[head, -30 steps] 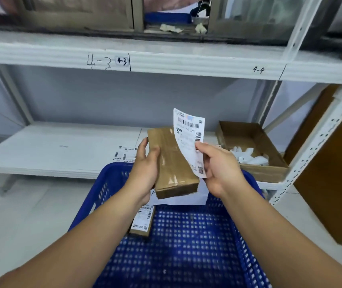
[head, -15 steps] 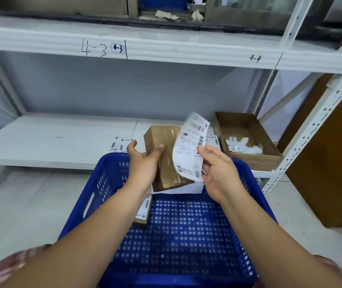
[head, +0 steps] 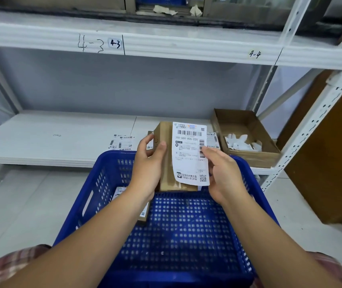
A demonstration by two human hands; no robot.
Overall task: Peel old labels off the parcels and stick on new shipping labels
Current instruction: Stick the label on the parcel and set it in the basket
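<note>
My left hand [head: 148, 165] grips a brown taped cardboard parcel [head: 164, 136] by its left side, above the far end of a blue basket. A white shipping label [head: 189, 154] with barcodes lies flat over the parcel's front face. My right hand [head: 222, 173] pinches the label's right edge with thumb and fingers. A second small parcel [head: 143, 213] with a label on it lies in the basket, partly hidden by my left forearm.
The blue plastic basket [head: 186, 235] sits below my arms. Loose printed labels [head: 121, 142] lie on the white shelf [head: 51, 138]. An open cardboard box [head: 247, 138] with white paper scraps stands at the shelf's right end. A metal rack upright [head: 311, 125] rises on the right.
The label hung curled and lifted off the parcel's right side; now it lies flat against the parcel's front. The parcel has turned more upright towards me.
</note>
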